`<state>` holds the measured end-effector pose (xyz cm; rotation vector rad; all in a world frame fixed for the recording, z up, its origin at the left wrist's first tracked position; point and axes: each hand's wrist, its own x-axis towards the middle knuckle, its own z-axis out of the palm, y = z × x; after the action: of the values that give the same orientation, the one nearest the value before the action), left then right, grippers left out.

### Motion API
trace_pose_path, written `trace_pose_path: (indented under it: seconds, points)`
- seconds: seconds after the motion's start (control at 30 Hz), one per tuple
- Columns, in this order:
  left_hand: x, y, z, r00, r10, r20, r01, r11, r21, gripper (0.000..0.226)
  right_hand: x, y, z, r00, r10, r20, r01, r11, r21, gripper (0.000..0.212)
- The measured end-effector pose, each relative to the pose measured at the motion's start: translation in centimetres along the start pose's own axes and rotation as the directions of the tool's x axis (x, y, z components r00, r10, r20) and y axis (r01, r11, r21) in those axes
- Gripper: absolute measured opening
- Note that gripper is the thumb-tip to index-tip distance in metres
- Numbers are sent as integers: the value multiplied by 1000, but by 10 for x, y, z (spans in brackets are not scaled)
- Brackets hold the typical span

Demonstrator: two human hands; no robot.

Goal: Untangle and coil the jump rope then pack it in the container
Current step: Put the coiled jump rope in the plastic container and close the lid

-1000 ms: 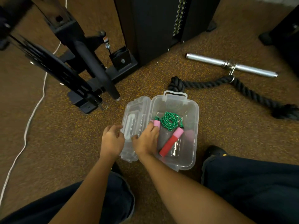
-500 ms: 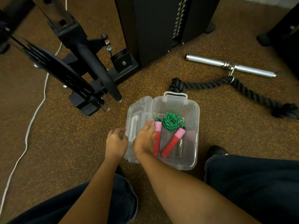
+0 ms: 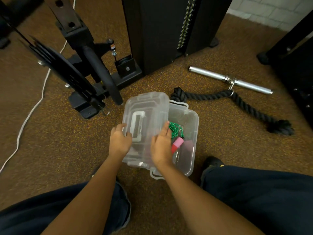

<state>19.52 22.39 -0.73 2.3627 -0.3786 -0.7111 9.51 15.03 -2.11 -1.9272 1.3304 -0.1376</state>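
Note:
A clear plastic container sits on the brown floor between my knees. Inside it lies the jump rope, a green coil with pink-and-red handles, partly hidden by my right hand. The clear lid with a white handle is tilted up over the left half of the container. My left hand grips the lid's left edge. My right hand holds the lid's right edge, fingers over the container.
A black weight machine stands behind the container, with a black frame and padded bar at left. A thick black rope clipped to a chrome bar lies at right. A white cord runs along the left floor.
The lid lay flat and open at the container's left; both hands have taken its edges and swung it up and over toward the container. The rope stays inside.

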Motion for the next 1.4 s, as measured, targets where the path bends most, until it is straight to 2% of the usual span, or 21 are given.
trace_pose_path:
  seconds: [0.13,0.23,0.3,0.37,0.43,0.53,0.67,0.8,0.87,0.93,1.03,1.07,1.1,1.13,1.23,1.3,1.4]
  points:
    - [-2,6,8,1000,0,-31,2,997,82,53,-17,23,-24,979,155,-136,-132,978,160,62]
    - [-7,10,19,1000,-20,-13,22,988,156,59,-22,46,-37,961,232,-153,-201,961,192,62]
    - [-9,8,29,989,-106,104,93,988,121,62,-23,61,-43,962,244,-125,-214,953,214,60]
    - [-11,3,37,942,-217,257,211,976,52,64,-23,75,-44,964,252,-84,-229,949,215,59]
    - [-16,-1,43,901,-252,352,255,966,37,57,-21,86,-43,967,249,-51,-236,954,183,58]
    - [-21,-4,48,889,-246,385,241,969,62,39,-17,97,-45,968,251,11,-251,961,117,58]
    - [-15,-10,49,875,-246,418,239,969,69,33,-11,101,-47,952,299,68,-306,944,121,62]
    - [-9,-16,53,881,-231,412,219,973,76,35,-4,101,-52,944,316,94,-323,943,83,64]
    - [-9,-17,55,875,-258,411,252,965,69,42,1,102,-54,941,323,105,-331,940,78,63]
    - [-11,-17,55,799,-359,482,395,918,31,61,4,103,-55,937,330,112,-340,937,80,61]
    - [-20,-17,49,568,-495,657,603,794,76,77,5,105,-55,921,372,113,-384,917,107,56]
    - [-21,-18,48,521,-499,693,654,755,52,78,5,105,-54,911,396,112,-408,906,115,54]
    - [-22,-17,45,509,-498,702,691,723,12,76,5,106,-53,904,413,107,-425,896,129,51]
    - [-22,-16,44,528,-499,688,711,702,-37,73,4,105,-52,896,432,106,-444,883,152,48]
    - [-14,-18,42,684,-518,513,680,708,-192,61,-3,99,-45,841,522,141,-536,772,342,39]
    - [-4,-21,39,782,-518,346,620,703,-348,67,-12,94,-35,764,575,293,-637,597,488,38]
    - [2,-20,35,855,-487,176,505,708,-495,66,-30,81,-21,649,486,585,-757,342,557,27]
